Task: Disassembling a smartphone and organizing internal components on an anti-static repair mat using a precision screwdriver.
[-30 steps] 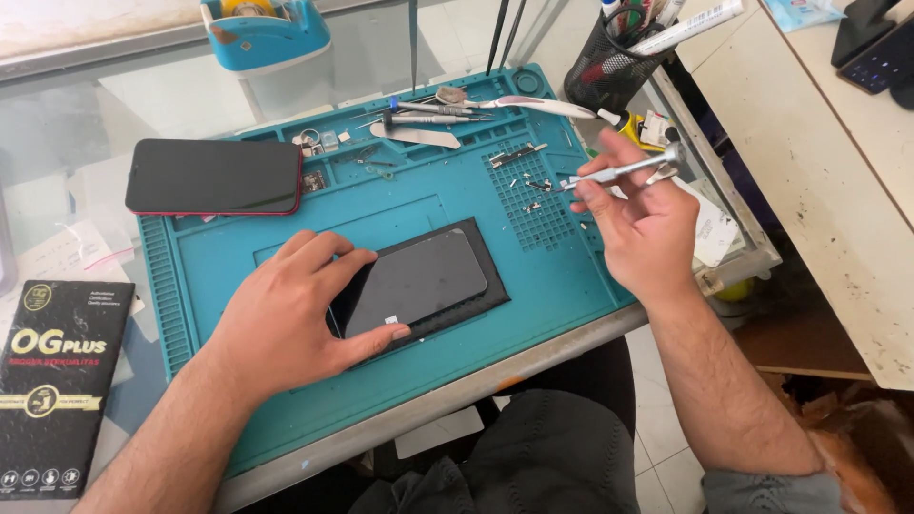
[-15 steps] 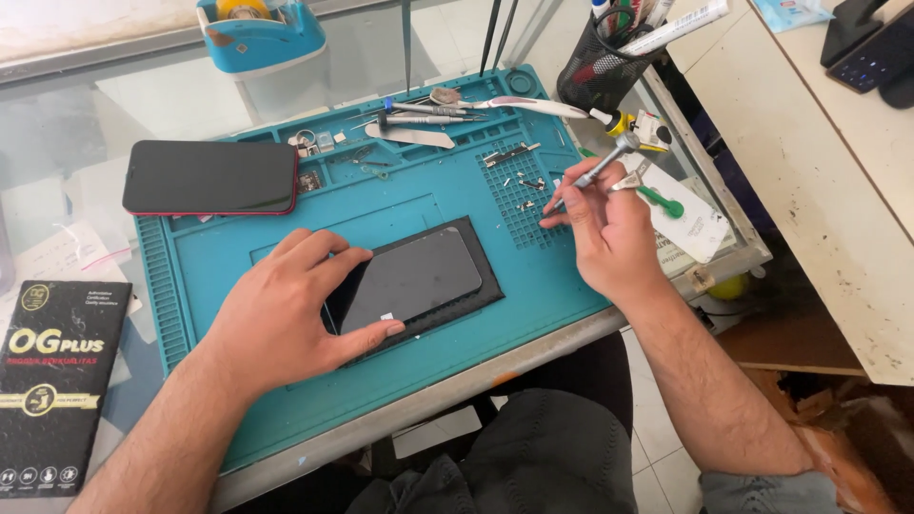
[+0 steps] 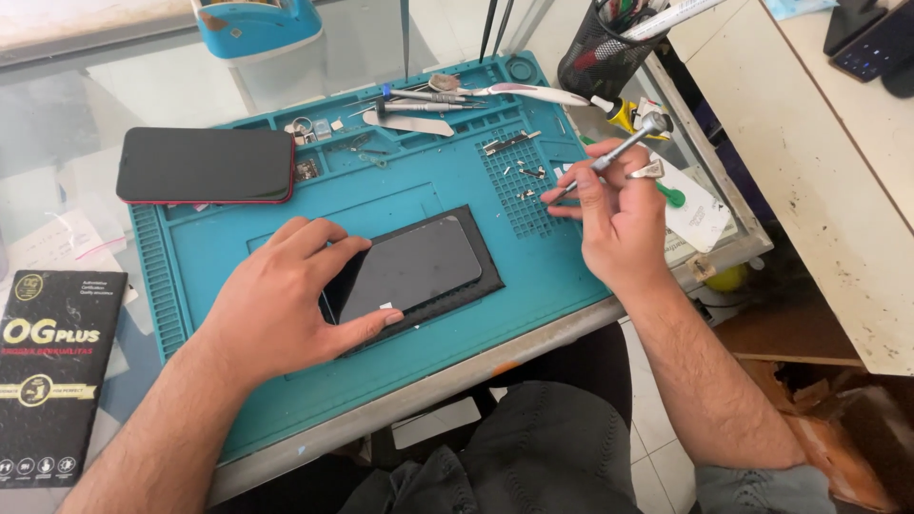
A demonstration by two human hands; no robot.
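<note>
A dark phone screen panel [image 3: 411, 269] lies on a black pad in the middle of a teal work mat [image 3: 533, 286]. My left hand [image 3: 286, 305] rests flat on the panel's left end, fingers spread, thumb along its near edge. My right hand [image 3: 614, 214] hovers over the mat's gridded right part, pinching a thin silver screwdriver [image 3: 614, 154] whose tip points down-left toward several small screws [image 3: 526, 176]. A small metal piece also sticks out between that hand's fingers.
A black phone with a red edge [image 3: 205, 165] lies at the mat's upper left. Tweezers and other tools [image 3: 428, 100] fill the top tray. A mesh pen holder [image 3: 609, 48] stands at the back right, a black box [image 3: 52, 371] at the left.
My right hand has lowered and drawn left toward the screw grid, tilting the screwdriver tip down. My left hand stays on the panel.
</note>
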